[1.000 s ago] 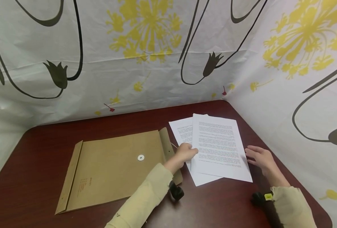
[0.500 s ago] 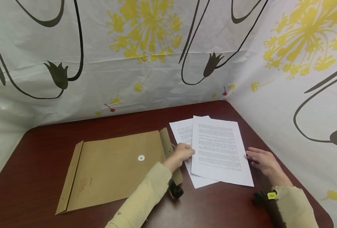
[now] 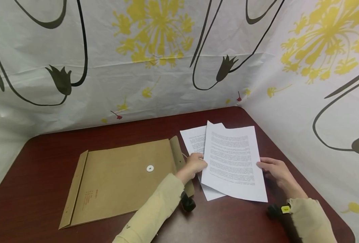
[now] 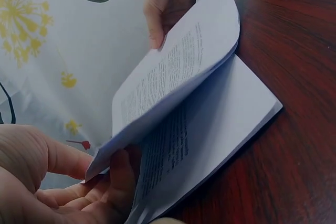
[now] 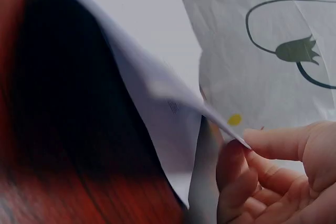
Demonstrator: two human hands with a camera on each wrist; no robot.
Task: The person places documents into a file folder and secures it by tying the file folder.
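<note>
Between both hands, printed paper sheets [image 3: 232,162] are held slightly bowed above the table. My left hand [image 3: 195,164] pinches their left edge between thumb and fingers, seen close up in the left wrist view. On the opposite edge my right hand [image 3: 277,171] pinches the paper; the right wrist view shows the edge between thumb [image 5: 275,142] and curled fingers. Beneath lies another set of printed sheets [image 4: 210,140], partly covered, on the table. How many sheets are held cannot be told.
A brown string-tie document envelope [image 3: 121,182] lies left of the papers, its flap [image 3: 176,152] partly under the left wrist. The dark red table [image 3: 210,222] meets a patterned white curtain [image 3: 167,91] at the back and right.
My right hand has moved from beside the paper to pinching its right edge. The upper sheets have lifted, bowed and shifted slightly toward me.
</note>
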